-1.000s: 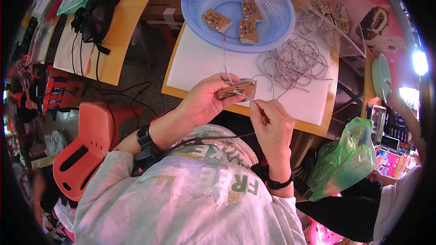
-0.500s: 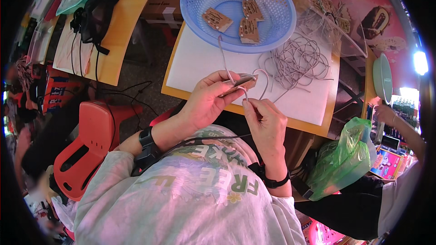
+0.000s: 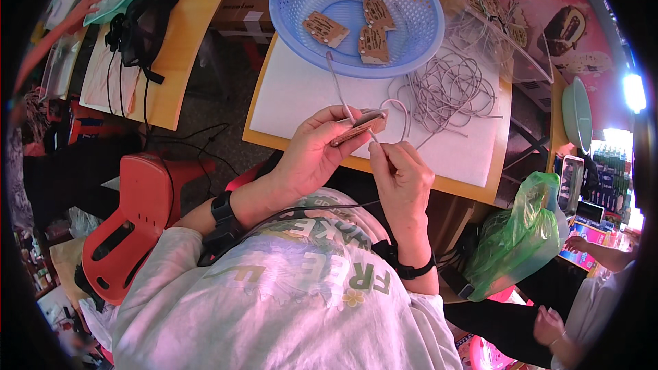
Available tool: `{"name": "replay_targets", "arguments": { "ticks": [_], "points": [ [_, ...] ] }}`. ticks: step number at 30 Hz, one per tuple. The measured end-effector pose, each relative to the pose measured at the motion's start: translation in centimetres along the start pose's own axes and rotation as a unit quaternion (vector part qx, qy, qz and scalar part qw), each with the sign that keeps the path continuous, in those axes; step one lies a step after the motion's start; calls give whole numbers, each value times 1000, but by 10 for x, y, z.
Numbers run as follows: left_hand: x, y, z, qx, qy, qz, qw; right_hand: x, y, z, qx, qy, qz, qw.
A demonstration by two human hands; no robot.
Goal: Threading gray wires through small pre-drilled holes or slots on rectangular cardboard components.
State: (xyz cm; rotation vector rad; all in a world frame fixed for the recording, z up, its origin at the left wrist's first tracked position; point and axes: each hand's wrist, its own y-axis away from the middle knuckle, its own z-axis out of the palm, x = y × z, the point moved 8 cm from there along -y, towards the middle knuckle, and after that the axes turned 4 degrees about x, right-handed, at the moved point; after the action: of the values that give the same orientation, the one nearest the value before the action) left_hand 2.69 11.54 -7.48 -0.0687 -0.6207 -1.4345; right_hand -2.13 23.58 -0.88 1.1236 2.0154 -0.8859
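Note:
My left hand (image 3: 308,147) is closed round a small brown card (image 3: 361,128), held tilted above the table's near edge. A greyish-pink cord (image 3: 335,82) runs from the card toward the basket, and another stretch loops off its right side. Close to the card's right end, my right hand (image 3: 399,175) pinches a short length of the cord. Behind the card, a tangled heap of the same cord (image 3: 456,96) lies on the white sheet (image 3: 288,103). Three similar brown cards (image 3: 325,29) rest in the blue plastic basket (image 3: 288,14).
A clear plastic bag (image 3: 510,41) with more cards sits at the table's right. Left of me are a red chair (image 3: 144,199) and another table with a black bag (image 3: 147,24). A green plastic bag (image 3: 521,240) hangs right; another person's hand (image 3: 548,327) is below it.
My right hand stays pinched at the card's right end, where less cord now shows between card and fingers. A person's arm has appeared at far left; the person at right has moved their hands.

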Motion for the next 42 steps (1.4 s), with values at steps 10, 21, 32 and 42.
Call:
{"name": "replay_targets", "arguments": {
  "ticks": [10, 21, 32, 42],
  "points": [
    [-3, -2, 2, 1, -17, 34, 999, -10, -5, 13, -9, 36, -80, 996],
    [-3, -8, -7, -22, -50, 50, 997, -11, -4, 20, -40, 74, -104, 991],
    [-6, -7, -3, -50, -32, 50, 997, -2, -2, 16, -6, 59, -96, 994],
    [-12, -8, -11, -44, -77, 54, 995, -8, -2, 6, 63, 132, -145, 979]
  ]
}}
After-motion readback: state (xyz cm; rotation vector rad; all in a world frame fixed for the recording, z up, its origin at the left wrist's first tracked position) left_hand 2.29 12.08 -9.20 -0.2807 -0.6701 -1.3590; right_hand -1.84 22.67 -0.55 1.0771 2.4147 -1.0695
